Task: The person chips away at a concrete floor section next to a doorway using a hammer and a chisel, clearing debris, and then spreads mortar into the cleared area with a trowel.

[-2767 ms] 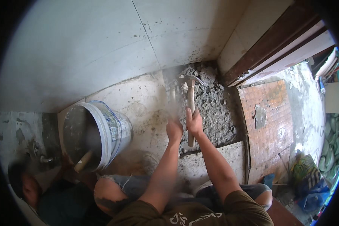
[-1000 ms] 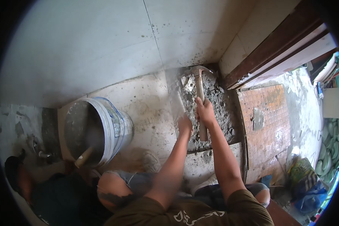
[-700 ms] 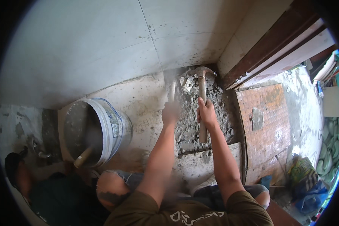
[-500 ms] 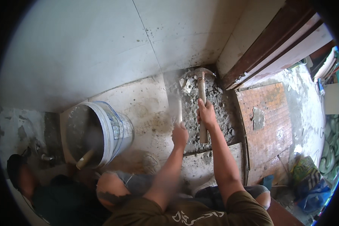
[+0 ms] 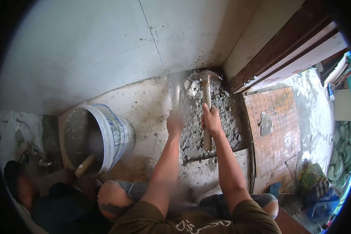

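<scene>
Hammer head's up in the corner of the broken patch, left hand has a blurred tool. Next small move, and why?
Probably bring the hammer down to chip at the corner by the door frame. The right hand grips its wooden handle mid-length, with the head over rough broken mortar right where the wall meets the frame. The left hand holds a motion-blurred tool beside it, so keep the strike clear of that hand.

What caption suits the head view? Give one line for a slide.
Right hand grips a hammer over broken mortar; blurred left hand holds a tool; bucket alongside.
</scene>
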`<state>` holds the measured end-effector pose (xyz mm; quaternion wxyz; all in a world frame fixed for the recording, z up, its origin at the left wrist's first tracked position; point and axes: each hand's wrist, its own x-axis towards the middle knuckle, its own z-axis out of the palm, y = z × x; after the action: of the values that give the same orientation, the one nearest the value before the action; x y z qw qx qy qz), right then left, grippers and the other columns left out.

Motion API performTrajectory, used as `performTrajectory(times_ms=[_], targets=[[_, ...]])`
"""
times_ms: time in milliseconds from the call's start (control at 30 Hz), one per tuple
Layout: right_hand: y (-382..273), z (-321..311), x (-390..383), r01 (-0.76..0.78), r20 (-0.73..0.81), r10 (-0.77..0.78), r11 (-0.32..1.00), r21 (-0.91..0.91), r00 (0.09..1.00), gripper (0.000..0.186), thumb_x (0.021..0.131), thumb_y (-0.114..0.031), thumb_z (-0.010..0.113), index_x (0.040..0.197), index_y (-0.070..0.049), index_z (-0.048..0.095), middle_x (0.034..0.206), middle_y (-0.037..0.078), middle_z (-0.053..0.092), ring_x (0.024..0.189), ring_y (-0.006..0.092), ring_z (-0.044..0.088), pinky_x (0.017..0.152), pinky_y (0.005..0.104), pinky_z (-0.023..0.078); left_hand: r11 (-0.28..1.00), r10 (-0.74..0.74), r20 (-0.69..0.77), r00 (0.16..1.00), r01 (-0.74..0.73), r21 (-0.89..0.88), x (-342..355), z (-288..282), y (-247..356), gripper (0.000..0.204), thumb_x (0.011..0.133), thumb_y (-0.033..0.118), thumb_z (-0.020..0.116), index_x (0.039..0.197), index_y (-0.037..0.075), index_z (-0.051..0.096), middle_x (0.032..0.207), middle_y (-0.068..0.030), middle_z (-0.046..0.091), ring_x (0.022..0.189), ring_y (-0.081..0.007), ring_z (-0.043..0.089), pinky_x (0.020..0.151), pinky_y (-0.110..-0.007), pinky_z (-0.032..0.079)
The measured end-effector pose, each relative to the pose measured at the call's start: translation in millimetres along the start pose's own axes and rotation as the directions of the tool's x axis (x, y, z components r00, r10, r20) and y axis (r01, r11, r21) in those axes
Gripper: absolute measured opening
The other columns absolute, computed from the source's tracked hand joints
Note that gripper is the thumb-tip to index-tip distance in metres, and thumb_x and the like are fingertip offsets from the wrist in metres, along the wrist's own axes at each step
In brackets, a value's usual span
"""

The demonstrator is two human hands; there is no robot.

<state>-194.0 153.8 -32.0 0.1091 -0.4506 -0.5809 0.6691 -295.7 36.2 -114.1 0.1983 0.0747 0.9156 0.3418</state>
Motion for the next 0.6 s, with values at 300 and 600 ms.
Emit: performTrajectory(times_ms=[300, 600], targets=[[1, 5, 0, -0.001, 0.010, 0.001, 0.999, 0.038, 1.000, 0.034, 0.099, -0.038, 0.049, 0.095, -0.005, 0.043, 0.057, 0.001, 0.047, 0.039, 0.0109, 0.047, 0.035, 0.0272, 0.040, 0.999, -0.041, 0.050, 0.998, 0.040, 0.012, -1, 1, -11, 0.048, 0.095, 0.049, 0.040, 0.107, 0.005, 0.054, 0.096, -0.0298, 0.064, 0.096, -0.0482, 0.060, 0.082, -0.053, 0.047], [2, 18, 4, 0.018, -0.014, -0.018, 1.000, -0.017, 1.000, 0.036, 0.099, -0.040, 0.050, 0.091, -0.005, 0.043, 0.057, 0.001, 0.048, 0.040, 0.0110, 0.047, 0.035, 0.0275, 0.039, 0.999, -0.027, 0.019, 0.999, 0.028, -0.023, -5, 0, -7, 0.049, 0.095, 0.047, 0.041, 0.105, 0.002, 0.054, 0.097, -0.0309, 0.063, 0.097, -0.0492, 0.059, 0.082, -0.053, 0.046]])
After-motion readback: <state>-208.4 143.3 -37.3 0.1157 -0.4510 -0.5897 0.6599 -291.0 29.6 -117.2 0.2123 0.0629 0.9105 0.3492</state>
